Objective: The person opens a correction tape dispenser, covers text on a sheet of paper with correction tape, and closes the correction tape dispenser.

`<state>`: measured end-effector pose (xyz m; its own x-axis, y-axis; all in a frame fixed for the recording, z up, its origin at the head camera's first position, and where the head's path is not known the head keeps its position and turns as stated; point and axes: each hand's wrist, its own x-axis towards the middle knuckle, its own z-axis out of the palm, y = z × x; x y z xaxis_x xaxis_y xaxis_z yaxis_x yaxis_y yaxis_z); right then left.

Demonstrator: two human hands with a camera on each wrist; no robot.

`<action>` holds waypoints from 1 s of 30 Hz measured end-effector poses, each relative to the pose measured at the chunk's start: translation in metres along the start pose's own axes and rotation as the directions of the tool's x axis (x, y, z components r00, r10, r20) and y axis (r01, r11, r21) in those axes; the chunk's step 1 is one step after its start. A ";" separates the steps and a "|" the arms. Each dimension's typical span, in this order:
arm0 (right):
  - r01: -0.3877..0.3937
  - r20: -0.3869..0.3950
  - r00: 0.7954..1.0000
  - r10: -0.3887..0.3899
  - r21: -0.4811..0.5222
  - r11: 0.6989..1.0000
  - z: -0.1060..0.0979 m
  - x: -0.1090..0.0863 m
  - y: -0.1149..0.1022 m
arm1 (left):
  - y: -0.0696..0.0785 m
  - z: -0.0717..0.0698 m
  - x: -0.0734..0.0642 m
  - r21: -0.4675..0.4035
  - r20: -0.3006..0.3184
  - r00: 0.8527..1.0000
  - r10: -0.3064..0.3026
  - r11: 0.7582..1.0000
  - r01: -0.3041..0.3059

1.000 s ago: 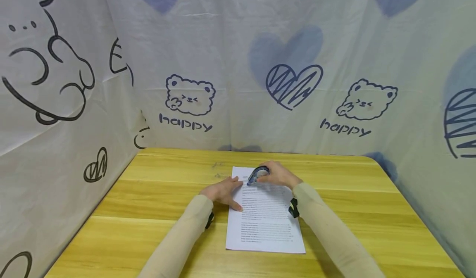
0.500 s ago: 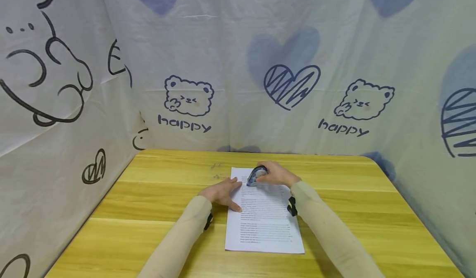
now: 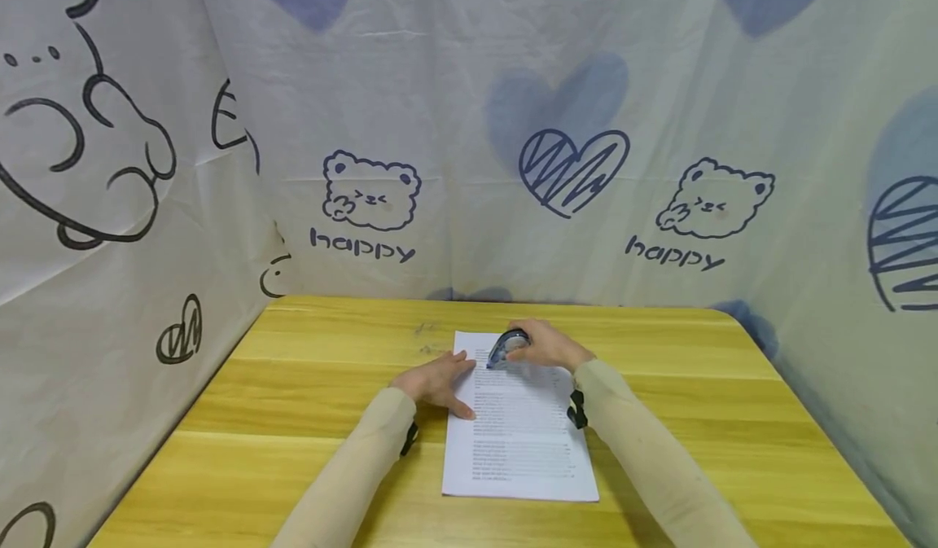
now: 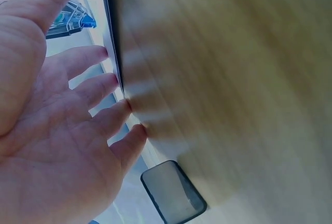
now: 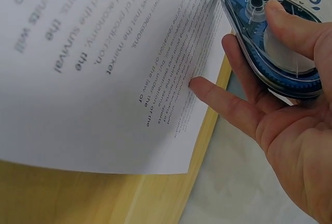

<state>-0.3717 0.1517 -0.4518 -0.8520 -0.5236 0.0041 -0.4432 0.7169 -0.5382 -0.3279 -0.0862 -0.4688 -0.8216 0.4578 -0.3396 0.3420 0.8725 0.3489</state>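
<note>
A printed sheet of white paper (image 3: pixel 528 450) lies on the wooden table. My left hand (image 3: pixel 437 382) rests with spread fingers on the sheet's left edge; in the left wrist view its fingertips (image 4: pixel 136 130) meet that edge. Between the thumb and fingers of my right hand (image 3: pixel 548 344) is a blue, clear-cased correction tape dispenser (image 3: pixel 506 348), tilted with its tip down at the upper lines of text. The right wrist view shows the thumb on the side of the dispenser (image 5: pixel 246 32) and one finger touching the paper (image 5: pixel 129 146).
The yellow wood-grain table (image 3: pixel 308 418) extends around the sheet. Faint dark marks (image 3: pixel 425 338) show on it left of the paper's top. A white curtain (image 3: pixel 469 230) printed with bears and hearts hangs behind the table and along its sides.
The dispenser's tip has edged slightly right along the text. My left hand keeps its place on the sheet, and the head view has shifted a little.
</note>
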 end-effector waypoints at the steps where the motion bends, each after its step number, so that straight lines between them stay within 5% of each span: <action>1: 0.002 0.000 1.000 -0.002 0.002 1.000 0.000 0.000 0.000 | 0.000 0.000 0.000 0.001 -0.001 1.000 0.000 1.000 0.000; 16: -0.060 0.000 0.998 0.060 0.030 0.998 0.000 -0.004 0.006 | -0.001 0.000 0.000 -0.008 -0.002 1.000 -0.006 1.000 0.006; 30: -0.039 0.005 0.999 0.039 0.046 0.998 -0.005 -0.006 0.008 | -0.001 0.001 0.000 -0.023 -0.002 1.000 -0.014 1.000 0.014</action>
<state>-0.3716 0.1630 -0.4522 -0.8671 -0.4977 -0.0209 -0.3965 0.7149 -0.5759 -0.3280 -0.0871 -0.4696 -0.8269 0.4456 -0.3430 0.3202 0.8746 0.3642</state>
